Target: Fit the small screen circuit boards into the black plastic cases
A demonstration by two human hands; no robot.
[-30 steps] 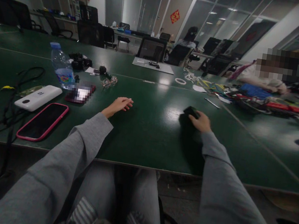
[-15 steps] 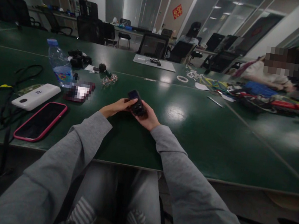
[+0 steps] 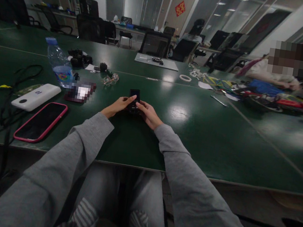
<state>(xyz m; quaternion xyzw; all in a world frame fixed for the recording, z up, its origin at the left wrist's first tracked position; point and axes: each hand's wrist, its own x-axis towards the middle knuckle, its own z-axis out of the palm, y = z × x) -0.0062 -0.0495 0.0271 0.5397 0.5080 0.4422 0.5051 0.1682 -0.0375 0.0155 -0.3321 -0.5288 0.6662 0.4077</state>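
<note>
Between my hands is a small black device [image 3: 135,93] with a dark, screen-like upper face, just above or on the green table [image 3: 192,146]; I cannot tell its exact kind. My left hand [image 3: 118,105] grips its left side, thumb lying across the face. My right hand [image 3: 150,114] holds the right side, its thumb on the lower part. Most of the other fingers are hidden behind or under the device. To the left lie a pink-cased phone [image 3: 41,123], a white power bank [image 3: 37,97] and another phone [image 3: 71,96], partly blurred out.
A water bottle [image 3: 61,71] stands at the left, with black cords [image 3: 6,107] near the edge. Beyond are glasses [image 3: 111,80], black gear [image 3: 80,59] and a white board [image 3: 142,60]. To the right are a tape roll [image 3: 185,78], a metal tool [image 3: 218,100], a cable pile [image 3: 278,100] and a seated person [image 3: 268,72].
The black device has turned from tilted to nearly upright in view, its screen facing me more. My right thumb has come onto its front; the right hand has shifted slightly.
</note>
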